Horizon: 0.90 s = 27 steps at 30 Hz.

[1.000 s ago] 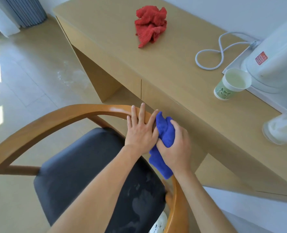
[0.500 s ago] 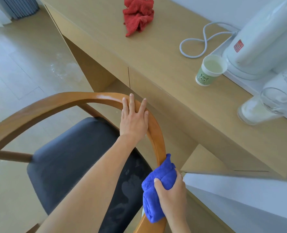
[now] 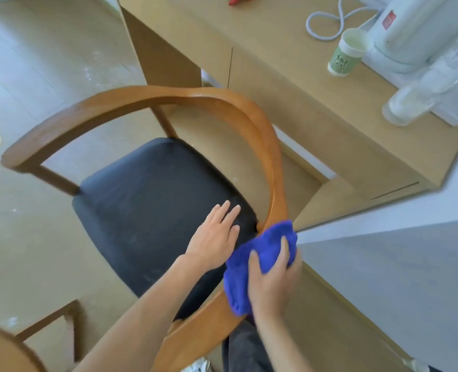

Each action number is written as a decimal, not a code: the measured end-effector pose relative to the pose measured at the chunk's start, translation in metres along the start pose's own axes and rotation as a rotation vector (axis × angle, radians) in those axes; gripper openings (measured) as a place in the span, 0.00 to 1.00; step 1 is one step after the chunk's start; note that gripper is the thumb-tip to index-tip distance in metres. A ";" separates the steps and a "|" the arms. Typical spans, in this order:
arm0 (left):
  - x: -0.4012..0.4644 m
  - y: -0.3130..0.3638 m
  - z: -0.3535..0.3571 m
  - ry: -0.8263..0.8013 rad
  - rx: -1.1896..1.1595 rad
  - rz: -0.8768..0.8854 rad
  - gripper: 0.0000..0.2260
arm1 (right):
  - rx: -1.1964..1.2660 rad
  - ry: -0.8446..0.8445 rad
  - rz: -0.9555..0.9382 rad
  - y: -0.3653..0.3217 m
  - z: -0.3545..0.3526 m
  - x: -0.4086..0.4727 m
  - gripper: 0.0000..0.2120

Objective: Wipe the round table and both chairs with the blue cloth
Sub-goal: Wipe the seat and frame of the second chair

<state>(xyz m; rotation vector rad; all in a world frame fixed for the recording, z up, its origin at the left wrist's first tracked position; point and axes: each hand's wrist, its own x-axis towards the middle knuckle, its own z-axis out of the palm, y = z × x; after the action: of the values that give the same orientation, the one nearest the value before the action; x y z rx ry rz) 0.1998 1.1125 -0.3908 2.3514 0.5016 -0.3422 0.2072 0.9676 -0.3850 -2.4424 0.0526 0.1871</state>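
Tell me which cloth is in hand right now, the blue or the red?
The blue cloth, bunched under the right hand against the chair's wooden rail. The red cloth lies untouched on the desk, barely visible at the top edge.

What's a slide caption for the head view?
Right hand wipes the chair rail with a blue cloth; left hand above seat.

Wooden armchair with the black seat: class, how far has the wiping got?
In hand: the right hand presses the blue cloth on the curved wooden armrest; the left hand is open over the black seat, which looks smudged. No round table or clearly a second chair is visible, so those cannot be judged.
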 end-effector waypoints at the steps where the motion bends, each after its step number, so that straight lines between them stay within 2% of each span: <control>1: -0.022 -0.010 0.006 -0.008 -0.023 -0.035 0.23 | -0.055 -0.022 -0.069 -0.003 -0.001 0.013 0.31; 6: -0.110 -0.047 0.033 -0.026 -0.140 -0.269 0.22 | -0.234 -0.101 -0.272 -0.010 -0.002 0.055 0.27; 10: -0.146 -0.051 0.058 0.053 -0.204 -0.407 0.21 | -0.332 -0.203 -0.509 -0.008 0.009 -0.011 0.29; 12: -0.157 -0.050 0.066 0.186 -0.384 -0.528 0.20 | -0.317 -0.303 -0.613 -0.007 0.015 -0.057 0.29; 14: -0.165 -0.051 0.069 0.342 -0.671 -0.700 0.20 | -0.260 -0.376 -0.733 0.000 0.019 -0.097 0.24; 17: -0.172 -0.049 0.074 0.458 -1.031 -0.845 0.18 | -0.134 -0.465 -0.998 0.026 0.014 -0.121 0.19; 21: -0.173 -0.046 0.080 0.499 -1.110 -0.890 0.15 | -0.141 -0.652 -1.336 0.039 -0.002 -0.074 0.21; 23: -0.171 -0.046 0.084 0.520 -1.076 -0.912 0.17 | -0.151 -0.646 -1.283 0.036 -0.010 -0.035 0.20; 25: -0.169 -0.047 0.087 0.547 -0.988 -0.926 0.22 | -0.164 -0.536 -1.152 0.032 -0.019 0.005 0.18; 27: -0.168 -0.044 0.087 0.556 -0.913 -0.929 0.22 | -0.183 -0.415 -0.993 0.032 -0.025 0.035 0.18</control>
<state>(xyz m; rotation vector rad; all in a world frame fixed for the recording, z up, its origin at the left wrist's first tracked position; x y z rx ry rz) 0.0217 1.0396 -0.4159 1.1743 1.6136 0.1511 0.2421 0.9275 -0.3915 -2.2551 -1.3610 0.2412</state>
